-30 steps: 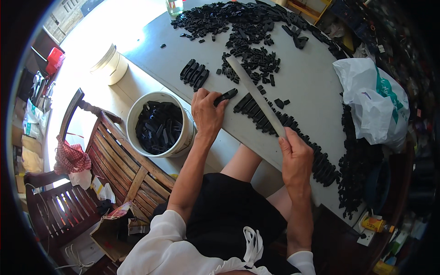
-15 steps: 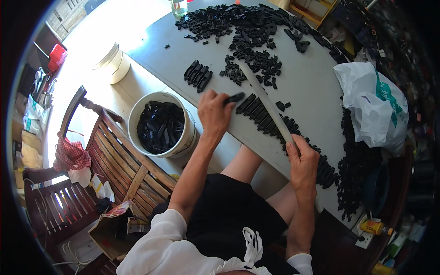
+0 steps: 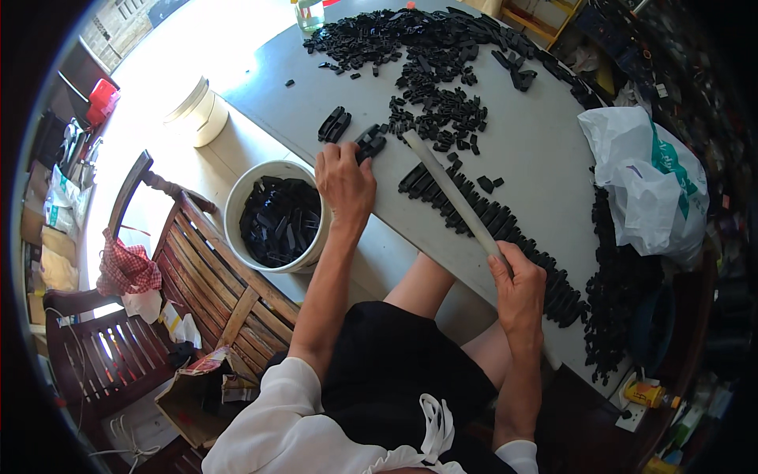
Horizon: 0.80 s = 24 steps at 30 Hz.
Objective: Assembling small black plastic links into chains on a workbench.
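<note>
My left hand [image 3: 345,180] is at the table's near-left edge, its fingers closed on dark black plastic pieces [image 3: 369,142]. Just left of them lie a couple of similar long black pieces [image 3: 333,124] side by side. In my right hand [image 3: 519,278] is a long, pale, flat strip [image 3: 454,189], held near its lower end and slanting up and left. Beneath and beside the strip runs a long row of black plastic pieces [image 3: 517,237], set close together along the table edge. Two small loose black bits [image 3: 489,184] lie just beyond the row.
Small black parts are heaped across the far table [image 3: 272,103]. A white bucket [image 3: 230,212] full of black pieces stands left of my left hand, beside a wooden chair [image 3: 213,276]. At the right are a white plastic bag [image 3: 643,182] and more black parts [image 3: 608,316].
My left hand has moved up and left from the row's end to the small group of pieces, splitting that group. The strip in my right hand has shifted slightly left and down.
</note>
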### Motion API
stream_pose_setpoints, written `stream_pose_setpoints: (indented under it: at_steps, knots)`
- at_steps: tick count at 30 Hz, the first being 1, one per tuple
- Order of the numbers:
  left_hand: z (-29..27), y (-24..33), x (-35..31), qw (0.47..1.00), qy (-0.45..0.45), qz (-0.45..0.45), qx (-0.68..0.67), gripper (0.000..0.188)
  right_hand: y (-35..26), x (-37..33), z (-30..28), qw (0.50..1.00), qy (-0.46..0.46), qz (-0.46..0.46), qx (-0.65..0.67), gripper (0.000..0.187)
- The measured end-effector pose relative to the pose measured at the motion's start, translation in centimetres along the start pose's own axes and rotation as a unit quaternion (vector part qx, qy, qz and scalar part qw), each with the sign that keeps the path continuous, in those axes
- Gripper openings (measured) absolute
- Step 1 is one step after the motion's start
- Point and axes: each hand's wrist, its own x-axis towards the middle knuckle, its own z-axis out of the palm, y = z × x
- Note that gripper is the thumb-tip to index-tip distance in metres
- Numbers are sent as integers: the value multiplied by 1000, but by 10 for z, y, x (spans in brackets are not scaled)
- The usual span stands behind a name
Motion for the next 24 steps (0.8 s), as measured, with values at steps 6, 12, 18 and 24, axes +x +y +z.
stream_pose_setpoints:
  at_steps: [6,12,18,24]
  knots:
    - [1,1,-6,1000,-12,-6,-20,30,-9,8,0,1000,-1,-5,20,18]
    - [-2,-5,-7,994,-16,-22,-103,32,-12,11,2,1000,-20,15,-16,18]
    - [-5,7,-24,984,-47,13,-171,25,-17,10,7,999,25,-36,-8,20]
    - [-1,10,-23,985,-39,6,-168,24,-20,25,21,995,-52,-6,-80,17]
